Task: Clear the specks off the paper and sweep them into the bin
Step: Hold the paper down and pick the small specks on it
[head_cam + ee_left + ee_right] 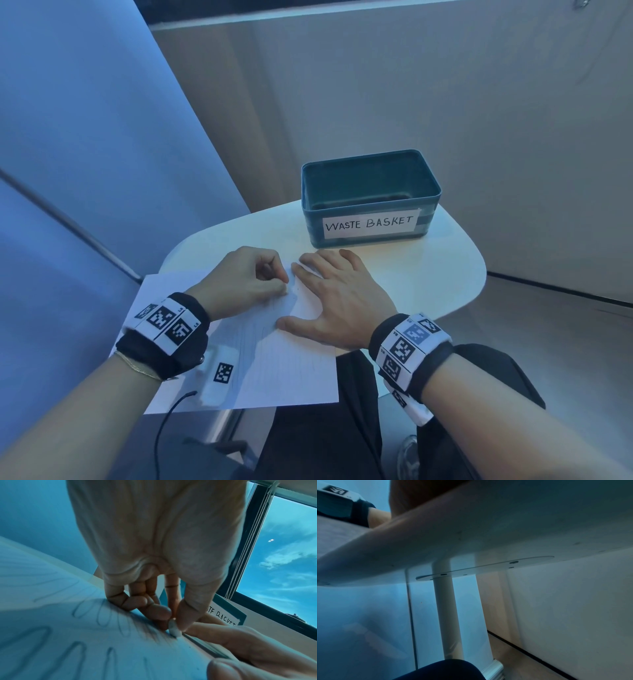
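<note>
Left hand pinches a small white eraser against the pencil-scribbled paper; right hand, fingers spread flat, pins the sheet to the table. The bin (labelled "WASTE BASKET") stands just beyond the hands. Judged progress: early, since loops remain on the paper and sweeping has not begun; few specks are discernible.

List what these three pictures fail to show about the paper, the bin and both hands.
- Waste basket floor: head view, dark, near wall hides it; contents unknown.
- Right hand: the right wrist view shows mostly the table underside; its fingers are out of view.
- White piece pinched by left hand: head view, fingers hide it.
- Specks on paper: too small in the head view, blurred in the left wrist view.
- Paper's far edge: hands cover it.
</note>
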